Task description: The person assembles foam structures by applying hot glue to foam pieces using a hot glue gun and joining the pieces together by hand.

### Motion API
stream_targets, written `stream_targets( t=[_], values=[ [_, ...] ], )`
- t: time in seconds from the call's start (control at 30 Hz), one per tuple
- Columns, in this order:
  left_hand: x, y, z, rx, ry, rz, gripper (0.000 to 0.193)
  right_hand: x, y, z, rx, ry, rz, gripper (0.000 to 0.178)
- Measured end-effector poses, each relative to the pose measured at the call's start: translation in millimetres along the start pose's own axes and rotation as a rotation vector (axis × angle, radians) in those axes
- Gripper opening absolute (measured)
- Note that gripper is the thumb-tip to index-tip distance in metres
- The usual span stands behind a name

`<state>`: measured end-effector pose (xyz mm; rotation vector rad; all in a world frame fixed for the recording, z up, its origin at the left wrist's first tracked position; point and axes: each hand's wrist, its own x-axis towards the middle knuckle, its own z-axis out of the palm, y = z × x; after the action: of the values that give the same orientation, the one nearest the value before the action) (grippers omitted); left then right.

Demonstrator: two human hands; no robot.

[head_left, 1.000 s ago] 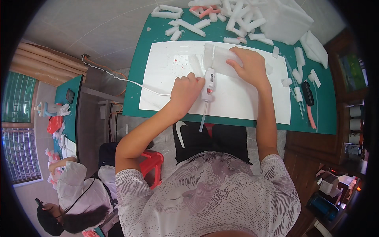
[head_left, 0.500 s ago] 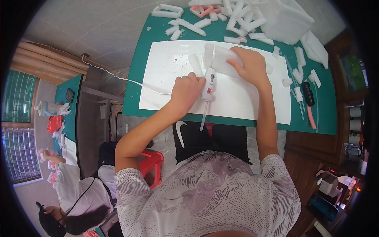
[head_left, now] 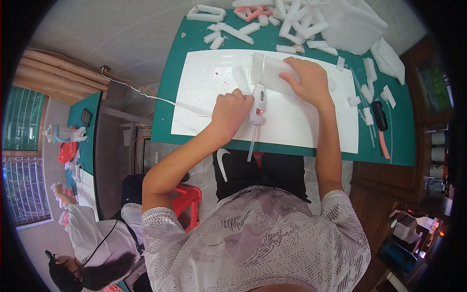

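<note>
My left hand (head_left: pixel 232 113) is closed round the handle of a white hot glue gun (head_left: pixel 259 102), its nozzle end up against the foam. A clear glue stick (head_left: pixel 252 143) sticks out of its back over the table's front edge. My right hand (head_left: pixel 310 80) rests on a flat white foam sheet (head_left: pixel 277 68), thumb and fingers gripping its right side. Along the sheet's left edge stands a narrow foam strip (head_left: pixel 257 68), close to the nozzle. Another foam strip (head_left: pixel 240 80) lies just left of it. All of this is on a white board (head_left: pixel 199 92).
Foam strips (head_left: pixel 236 33) and a large foam block (head_left: pixel 352 27) fill the far side of the green table (head_left: pixel 170 63). At right lie black-and-pink pliers-like tool (head_left: pixel 381 121) and clear glue sticks. A white cord (head_left: pixel 160 99) runs left. Another person (head_left: pixel 104 231) works at a table on the left.
My hands and the foam stay almost still. The glue stick's rear end has shifted very slightly. The other person's hand at left has moved a little.
</note>
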<state>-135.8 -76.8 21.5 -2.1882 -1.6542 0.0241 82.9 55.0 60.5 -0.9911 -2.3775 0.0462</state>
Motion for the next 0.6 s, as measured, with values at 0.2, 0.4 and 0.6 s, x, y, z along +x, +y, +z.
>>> stream_targets(
  t=[0.2, 0.4, 0.6],
  values=[
    [0.9, -0.2, -1.2, 0.001, -0.045, -0.001, 0.016, 0.8, -2.0, -2.1, 0.009, -0.031, 0.016, 0.034],
    [1.1, 1.6, -4.3, 0.008, -0.058, -0.006, 0.016, 1.4, -3.9, -5.8, 0.013, -0.091, 0.053, 0.038],
    [0.8, 3.3, -6.8, 0.011, -0.068, -0.006, 0.016, -1.1, -3.3, -5.6, 0.036, -0.071, 0.050, 0.038]
  ],
)
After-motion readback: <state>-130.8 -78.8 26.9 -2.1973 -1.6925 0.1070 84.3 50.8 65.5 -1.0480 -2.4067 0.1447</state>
